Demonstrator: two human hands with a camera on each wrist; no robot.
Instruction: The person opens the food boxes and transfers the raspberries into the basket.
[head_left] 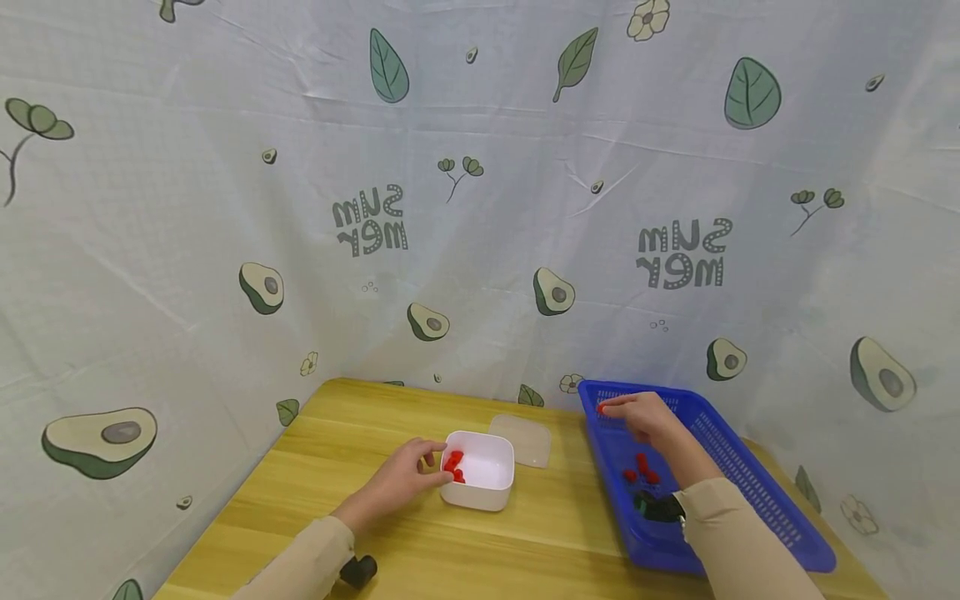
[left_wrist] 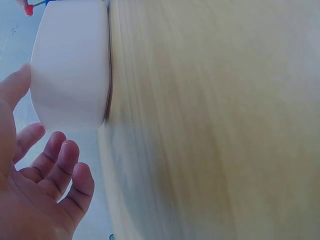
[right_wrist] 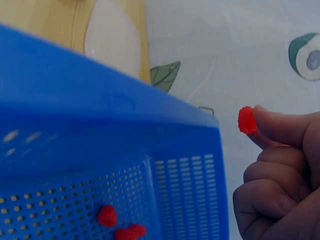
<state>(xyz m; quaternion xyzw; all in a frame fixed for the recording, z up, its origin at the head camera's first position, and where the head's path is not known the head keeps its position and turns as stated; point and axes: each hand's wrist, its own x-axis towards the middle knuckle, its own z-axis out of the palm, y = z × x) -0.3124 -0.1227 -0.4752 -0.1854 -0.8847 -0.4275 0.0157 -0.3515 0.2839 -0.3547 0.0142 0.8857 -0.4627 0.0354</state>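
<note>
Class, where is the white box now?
In the head view, the white box sits on the table, left of the blue basket, beside the left hand.

On the pale hanging cloth (head_left: 517, 125) we can read one word, "summer", printed twice. Both prints run backwards, as in a mirror, so we read each from right to left. Each is broken over two lines, with "sum" on top and "mer" beneath. We find the left print (head_left: 371, 221) left of the middle of the head view, and the right print (head_left: 682, 253) to the right of the middle and slightly lower. The letters are grey, and we make out pale dots inside some of them, such as the "s".
</note>
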